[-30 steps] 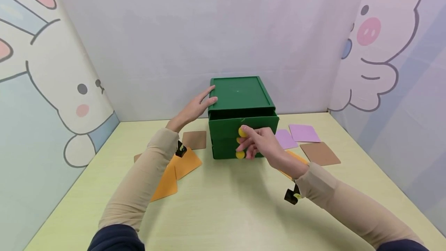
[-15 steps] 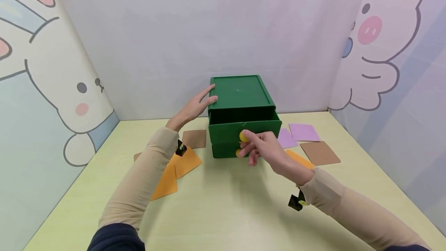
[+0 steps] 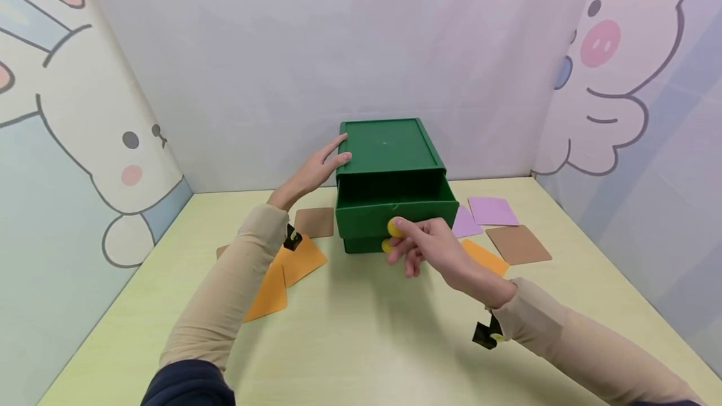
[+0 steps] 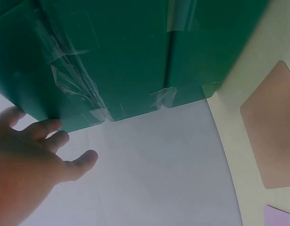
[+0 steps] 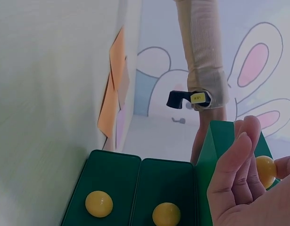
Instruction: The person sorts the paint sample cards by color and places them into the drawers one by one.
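Observation:
A green drawer cabinet (image 3: 389, 143) stands at the back of the table in the head view. Its top drawer (image 3: 361, 221) is pulled well out, and the part of its inside that shows is bare green. My right hand (image 3: 440, 252) pinches the round yellow knob (image 5: 266, 170) of that drawer between thumb and fingers. Two lower drawers with yellow knobs (image 5: 99, 204) sit closed in the right wrist view. My left hand (image 3: 312, 171) rests with extended fingers on the cabinet's upper left edge; clear tape (image 4: 74, 84) runs along the side in the left wrist view.
Orange cards (image 3: 267, 293) and a brown card (image 3: 314, 222) lie left of the cabinet. On the right are purple cards (image 3: 493, 210), another brown card (image 3: 519, 244) and an orange card (image 3: 485, 257), partly behind my right wrist. Cartoon-printed walls (image 3: 383, 36) enclose the table.
My right hand has drawn the top drawer further out toward me, moving slightly down and right in the head view. The left hand has kept its place on the cabinet.

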Available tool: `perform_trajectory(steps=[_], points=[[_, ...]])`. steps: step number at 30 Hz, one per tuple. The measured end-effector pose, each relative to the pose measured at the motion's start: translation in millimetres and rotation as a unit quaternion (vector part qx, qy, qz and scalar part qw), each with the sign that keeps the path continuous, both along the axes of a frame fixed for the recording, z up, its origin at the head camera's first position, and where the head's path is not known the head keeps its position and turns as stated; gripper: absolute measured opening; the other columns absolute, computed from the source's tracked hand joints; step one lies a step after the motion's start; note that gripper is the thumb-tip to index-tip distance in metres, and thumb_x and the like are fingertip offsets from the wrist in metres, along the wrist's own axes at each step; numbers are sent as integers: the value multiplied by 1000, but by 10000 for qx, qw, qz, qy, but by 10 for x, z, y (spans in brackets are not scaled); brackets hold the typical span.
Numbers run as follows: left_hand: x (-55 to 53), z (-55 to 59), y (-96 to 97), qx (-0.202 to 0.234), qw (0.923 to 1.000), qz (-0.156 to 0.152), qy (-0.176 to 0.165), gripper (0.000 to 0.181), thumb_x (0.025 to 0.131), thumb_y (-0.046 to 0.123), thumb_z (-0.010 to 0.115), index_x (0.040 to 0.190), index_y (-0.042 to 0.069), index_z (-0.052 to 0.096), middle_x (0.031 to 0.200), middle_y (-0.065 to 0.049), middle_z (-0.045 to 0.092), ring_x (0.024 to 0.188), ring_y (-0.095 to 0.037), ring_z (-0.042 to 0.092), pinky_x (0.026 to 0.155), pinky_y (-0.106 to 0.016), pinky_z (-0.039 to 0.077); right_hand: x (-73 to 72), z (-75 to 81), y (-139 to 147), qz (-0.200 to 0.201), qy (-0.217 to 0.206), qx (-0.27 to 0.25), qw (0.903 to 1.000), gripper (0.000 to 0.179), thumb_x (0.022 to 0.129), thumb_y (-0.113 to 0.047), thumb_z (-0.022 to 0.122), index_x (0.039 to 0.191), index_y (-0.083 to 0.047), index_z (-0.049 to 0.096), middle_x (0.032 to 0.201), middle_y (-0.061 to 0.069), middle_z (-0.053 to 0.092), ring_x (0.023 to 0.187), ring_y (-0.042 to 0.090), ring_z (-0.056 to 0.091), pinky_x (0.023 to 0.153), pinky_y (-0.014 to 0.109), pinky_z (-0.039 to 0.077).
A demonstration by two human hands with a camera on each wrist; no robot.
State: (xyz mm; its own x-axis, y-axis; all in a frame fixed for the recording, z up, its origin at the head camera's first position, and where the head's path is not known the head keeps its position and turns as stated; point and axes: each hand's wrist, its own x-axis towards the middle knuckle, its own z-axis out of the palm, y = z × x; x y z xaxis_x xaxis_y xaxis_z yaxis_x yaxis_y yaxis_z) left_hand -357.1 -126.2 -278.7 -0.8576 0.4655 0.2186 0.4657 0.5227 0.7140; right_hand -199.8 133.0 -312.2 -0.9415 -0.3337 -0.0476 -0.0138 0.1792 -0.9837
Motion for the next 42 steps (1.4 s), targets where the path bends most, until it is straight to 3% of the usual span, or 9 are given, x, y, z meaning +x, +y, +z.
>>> perform_trajectory(steps=[6,42], points=[[317,254,70,-54,9998,-33,-201,63,102,31,39,157,16,13,164,-11,10,151,-32,13,117,-57,23,58,-5,10,138,25,-19,9999,58,95,-49,53,97,7,68,75,11,73,48,18,61,50,28,52],[336,272,73,-113,9998,8,-136,61,102,32,39,157,17,14,164,-10,11,151,-32,13,117,-58,22,341,5,82,463,-134,179,9987,54,96,-47,54,95,5,67,73,13,73,46,18,60,50,34,53]])
